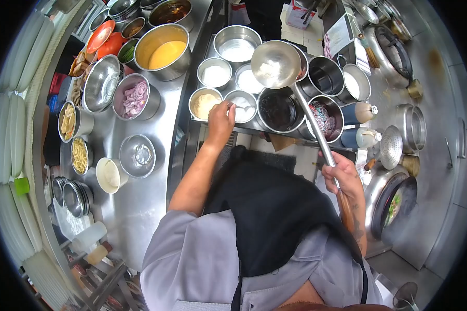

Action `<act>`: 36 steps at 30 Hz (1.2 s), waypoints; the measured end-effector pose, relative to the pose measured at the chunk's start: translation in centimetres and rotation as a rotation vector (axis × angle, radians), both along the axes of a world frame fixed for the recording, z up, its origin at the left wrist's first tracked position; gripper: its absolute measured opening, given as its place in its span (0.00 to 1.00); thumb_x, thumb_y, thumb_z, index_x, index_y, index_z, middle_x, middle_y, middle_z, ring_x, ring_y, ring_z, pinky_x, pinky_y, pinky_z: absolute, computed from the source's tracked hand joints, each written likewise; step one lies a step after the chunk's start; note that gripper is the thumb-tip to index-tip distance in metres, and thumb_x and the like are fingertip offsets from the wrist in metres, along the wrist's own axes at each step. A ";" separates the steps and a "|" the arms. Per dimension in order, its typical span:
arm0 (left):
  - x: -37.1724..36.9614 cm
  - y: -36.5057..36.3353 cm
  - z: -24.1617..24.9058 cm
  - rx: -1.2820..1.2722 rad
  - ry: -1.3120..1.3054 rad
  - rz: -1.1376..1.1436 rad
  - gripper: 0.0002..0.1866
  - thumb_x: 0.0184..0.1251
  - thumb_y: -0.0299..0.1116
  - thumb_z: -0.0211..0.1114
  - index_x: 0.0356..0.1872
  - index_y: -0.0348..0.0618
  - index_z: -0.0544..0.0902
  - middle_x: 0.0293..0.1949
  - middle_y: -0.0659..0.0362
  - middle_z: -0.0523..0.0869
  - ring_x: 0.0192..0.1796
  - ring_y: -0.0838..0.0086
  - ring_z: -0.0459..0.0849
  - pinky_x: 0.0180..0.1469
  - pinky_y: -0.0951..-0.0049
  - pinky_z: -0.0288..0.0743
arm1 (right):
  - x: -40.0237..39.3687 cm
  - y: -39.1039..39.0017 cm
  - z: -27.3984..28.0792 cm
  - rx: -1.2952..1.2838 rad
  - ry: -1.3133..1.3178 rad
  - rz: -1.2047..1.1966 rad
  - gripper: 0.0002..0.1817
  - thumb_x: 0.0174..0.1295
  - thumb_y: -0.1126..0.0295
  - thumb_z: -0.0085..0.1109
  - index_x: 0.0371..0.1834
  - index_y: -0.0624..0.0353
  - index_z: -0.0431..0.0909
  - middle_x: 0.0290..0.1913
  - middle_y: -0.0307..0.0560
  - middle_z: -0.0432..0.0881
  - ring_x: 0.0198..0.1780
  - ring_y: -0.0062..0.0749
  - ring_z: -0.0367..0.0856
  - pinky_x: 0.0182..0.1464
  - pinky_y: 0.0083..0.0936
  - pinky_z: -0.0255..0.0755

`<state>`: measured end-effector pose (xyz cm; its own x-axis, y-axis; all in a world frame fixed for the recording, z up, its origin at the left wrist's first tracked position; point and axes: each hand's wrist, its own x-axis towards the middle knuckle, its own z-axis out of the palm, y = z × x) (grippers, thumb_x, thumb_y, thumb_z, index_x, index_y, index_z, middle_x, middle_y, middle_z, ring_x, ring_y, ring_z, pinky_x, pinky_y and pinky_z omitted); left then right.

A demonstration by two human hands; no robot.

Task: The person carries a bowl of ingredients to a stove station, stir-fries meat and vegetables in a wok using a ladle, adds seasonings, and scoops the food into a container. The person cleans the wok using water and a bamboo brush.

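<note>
My right hand is closed around the long handle of a ladle, near its wooden end. The ladle's wide bowl hangs over the seasoning pots, with a little white powder in it. My left hand reaches to the near-left pots, fingers pinched on a small spoon. The spoon's tip is over a metal pot of white seasoning. Beside it, partly behind my fingers, stands a pot of pale yellow powder. A pot of dark sauce sits just right of these.
On the left steel counter stand a pot of yellow liquid, chopped red onions and several bowls. Dark sauce bottles lie right of the pots. Farther right, a steaming wok holds green food.
</note>
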<state>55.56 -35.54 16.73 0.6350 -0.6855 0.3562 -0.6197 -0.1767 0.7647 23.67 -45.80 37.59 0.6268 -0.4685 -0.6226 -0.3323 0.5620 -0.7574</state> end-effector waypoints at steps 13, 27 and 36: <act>1.9 0.7 -2.9 -0.015 0.324 0.121 0.08 0.66 0.30 0.62 0.34 0.33 0.79 0.27 0.47 0.84 0.31 0.55 0.85 0.36 0.64 0.76 | -0.6 0.2 0.0 0.033 -0.054 -0.040 0.22 0.63 0.77 0.52 0.61 0.70 0.66 0.24 0.40 0.69 0.12 0.16 0.64 0.14 0.12 0.59; 4.2 3.5 0.7 -0.114 0.837 0.328 0.07 0.67 0.29 0.62 0.37 0.35 0.81 0.29 0.59 0.88 0.24 0.84 0.75 0.28 0.81 0.68 | -2.9 0.5 -0.4 0.086 -0.079 -0.062 0.22 0.62 0.78 0.53 0.61 0.69 0.67 0.23 0.39 0.69 0.12 0.16 0.64 0.13 0.12 0.58; 2.8 1.8 9.4 -0.189 0.198 0.250 0.08 0.69 0.29 0.61 0.35 0.34 0.80 0.27 0.54 0.86 0.29 0.74 0.83 0.33 0.73 0.75 | -4.2 0.7 -1.9 0.099 0.035 0.066 0.19 0.63 0.78 0.53 0.58 0.65 0.69 0.24 0.37 0.70 0.13 0.15 0.66 0.13 0.12 0.60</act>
